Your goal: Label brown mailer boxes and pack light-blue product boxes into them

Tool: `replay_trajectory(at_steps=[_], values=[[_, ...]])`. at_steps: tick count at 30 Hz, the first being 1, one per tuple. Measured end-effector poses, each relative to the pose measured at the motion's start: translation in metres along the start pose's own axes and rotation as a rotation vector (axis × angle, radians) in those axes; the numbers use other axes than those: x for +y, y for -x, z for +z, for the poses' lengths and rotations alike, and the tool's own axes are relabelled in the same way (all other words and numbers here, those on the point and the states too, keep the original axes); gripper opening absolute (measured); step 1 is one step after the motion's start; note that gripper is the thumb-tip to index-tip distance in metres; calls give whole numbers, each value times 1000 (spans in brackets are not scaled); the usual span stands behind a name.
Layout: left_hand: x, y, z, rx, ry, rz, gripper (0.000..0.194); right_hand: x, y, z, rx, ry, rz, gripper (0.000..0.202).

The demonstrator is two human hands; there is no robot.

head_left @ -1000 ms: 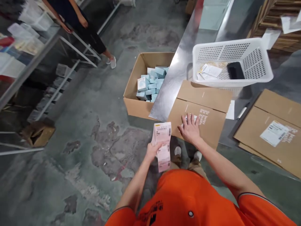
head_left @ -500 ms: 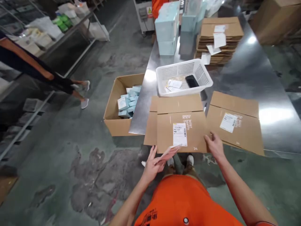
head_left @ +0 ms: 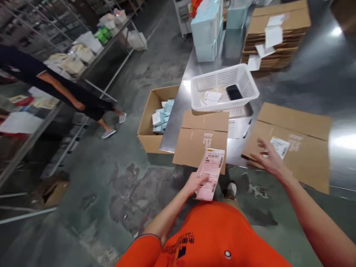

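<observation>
On the bench [head_left: 294, 87], the labelled carton [head_left: 308, 157] lies by the right hand [head_left: 269, 158], fingers spread (contact unclear); the other carton [head_left: 191, 144] is just beyond the left hand [head_left: 194, 183], which pinches the label strip [head_left: 213, 165]. Best to hold that strip flat, lightly, avoiding creases.

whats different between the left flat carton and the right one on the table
The right carton bears a white label; none is visible on the left carton. Pink slips partly cover the left carton; the right hand overlaps the right carton. Both are brown with white print.
</observation>
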State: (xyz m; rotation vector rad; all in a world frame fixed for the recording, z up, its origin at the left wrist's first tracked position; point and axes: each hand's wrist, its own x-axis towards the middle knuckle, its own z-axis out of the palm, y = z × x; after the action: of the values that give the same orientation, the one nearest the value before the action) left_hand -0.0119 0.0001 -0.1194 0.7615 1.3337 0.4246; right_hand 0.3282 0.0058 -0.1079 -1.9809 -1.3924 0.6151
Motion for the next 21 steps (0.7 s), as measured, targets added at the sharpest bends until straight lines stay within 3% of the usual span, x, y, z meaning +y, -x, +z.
replay_trajectory(at_steps=[1, 2, 4, 7, 9, 11, 15, 17, 21], values=[[1, 2, -3, -9, -9, -4, 48, -32, -2, 25, -206, -217, -89, 66], [2, 3, -8, -37, -18, 1, 51, -61, -1, 47, -332, -301, -142, 58], [8, 7, -19, -121, -33, 73, 59, -104, 4, 83, -498, -363, -172, 39], [24, 9, -35, -118, -16, 311, 77, -132, 18, 116, -580, -388, -123, 47], [33, 3, -43, 17, 4, 398, 62, -136, 29, 127, -630, -404, -99, 48], [35, -7, -45, 134, -5, 390, 36, -136, 38, 134, -631, -366, -106, 44], [18, -30, -45, 186, 7, 327, 41, -131, 40, 146, -578, -184, -178, 32], [4, -41, -49, 182, 50, 263, 44, -125, 23, 153, -550, -76, -224, 31], [-29, -55, -72, 151, 149, 105, 40, -116, -44, 169, -293, 142, -292, 30]])
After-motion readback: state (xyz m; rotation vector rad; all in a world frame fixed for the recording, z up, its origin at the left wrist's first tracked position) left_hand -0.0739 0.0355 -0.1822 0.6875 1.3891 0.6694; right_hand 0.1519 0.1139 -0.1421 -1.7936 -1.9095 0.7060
